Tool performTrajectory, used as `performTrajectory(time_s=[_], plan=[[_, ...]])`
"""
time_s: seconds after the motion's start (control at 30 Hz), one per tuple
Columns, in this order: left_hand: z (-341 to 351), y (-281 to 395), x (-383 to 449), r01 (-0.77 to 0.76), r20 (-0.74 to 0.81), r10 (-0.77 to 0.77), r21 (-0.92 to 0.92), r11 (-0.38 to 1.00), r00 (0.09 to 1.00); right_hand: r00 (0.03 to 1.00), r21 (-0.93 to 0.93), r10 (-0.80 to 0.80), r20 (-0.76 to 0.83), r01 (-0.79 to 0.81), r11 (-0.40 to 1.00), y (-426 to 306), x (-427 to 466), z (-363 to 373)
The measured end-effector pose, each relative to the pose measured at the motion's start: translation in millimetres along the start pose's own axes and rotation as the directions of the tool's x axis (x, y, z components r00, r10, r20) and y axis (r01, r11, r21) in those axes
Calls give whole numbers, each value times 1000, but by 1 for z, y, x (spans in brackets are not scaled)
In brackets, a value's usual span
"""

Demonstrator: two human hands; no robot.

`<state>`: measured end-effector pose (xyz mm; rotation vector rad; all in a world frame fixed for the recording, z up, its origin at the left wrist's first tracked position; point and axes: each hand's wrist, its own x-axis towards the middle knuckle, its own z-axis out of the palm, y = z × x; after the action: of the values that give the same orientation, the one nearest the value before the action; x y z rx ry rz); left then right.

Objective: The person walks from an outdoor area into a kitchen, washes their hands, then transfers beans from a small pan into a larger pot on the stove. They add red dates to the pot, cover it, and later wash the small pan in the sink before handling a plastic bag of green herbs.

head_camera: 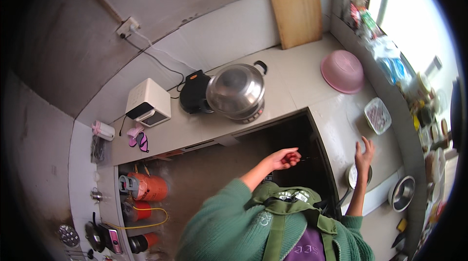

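Observation:
My left hand (286, 159) is raised in front of me over the dark opening under the counter, its fingers curled, with reddish marks on the fingers; whether anything small is in it cannot be told. My right hand (365, 153) is above the tiled counter with fingers apart and nothing between them. Just beyond it stands a clear plastic container (378, 115) of pinkish, frosty-looking food. Beneath my right wrist lies a light round dish or pan (352, 177), partly hidden by the forearm, with a dark handle beside it.
A pink plastic basin (343, 72) lies upside down near the corner. A lidded steel pot (236, 91) sits on a cooker beside a black appliance (195, 94). A wooden board (297, 12) leans on the wall. A steel bowl (402, 193) is at right; orange gas cylinders (151, 186) stand below the left counter.

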<state>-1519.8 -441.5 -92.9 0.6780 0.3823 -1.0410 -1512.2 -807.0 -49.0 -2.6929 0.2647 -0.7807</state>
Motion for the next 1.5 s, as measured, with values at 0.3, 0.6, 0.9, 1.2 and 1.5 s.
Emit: performTrajectory(time_s=[0.3,0.6,0.9,1.2,1.5], plan=[[-133,54,-180,-509,-308,426,-279,814,851,656,708,-740,146,453,542,-429,125,115],[-117,139,-239,-719,-526,542,-215,661,655,485,510,-799,355,616,600,-527,128,189],[-108,240,-207,-692,-555,680,237,682,480,753,624,-582,307,302,721,-505,230,62],[-112,222,-236,-747,-604,781,445,493,156,760,529,-590,274,393,752,-492,201,99],[-236,19,-267,-526,-905,426,368,767,-11,607,572,-704,369,449,687,-540,122,170]])
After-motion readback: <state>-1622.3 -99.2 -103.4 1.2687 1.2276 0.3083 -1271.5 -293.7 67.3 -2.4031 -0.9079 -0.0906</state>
